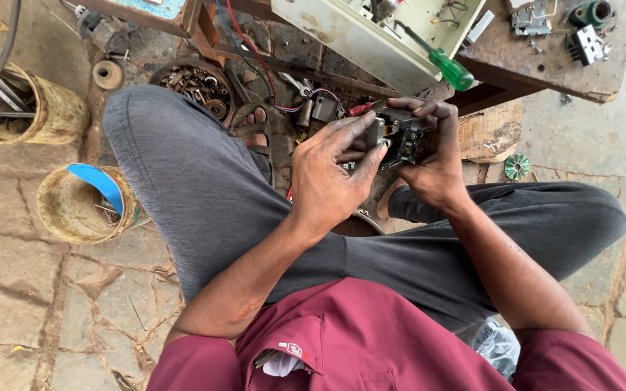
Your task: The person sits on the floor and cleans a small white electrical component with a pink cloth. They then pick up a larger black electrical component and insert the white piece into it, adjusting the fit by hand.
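I sit on a stone floor with my knees apart. My right hand (432, 156) grips a small black electrical component (400, 134) with metal terminals, held above my lap. My left hand (335, 170) pinches the left side of the same component, fingertips pressed on its edge. A screwdriver with a green handle (449, 69) lies just beyond my hands, resting against a cream metal box (349, 36).
Two rusty tins stand at the left, one (34, 108) holding tools, the other (74, 206) with a blue strip inside. A round tray of nuts and scrap (197, 83) lies ahead. Red wires (255, 58) and small parts litter the floor; a wooden bench (545, 54) carries metal parts at top right.
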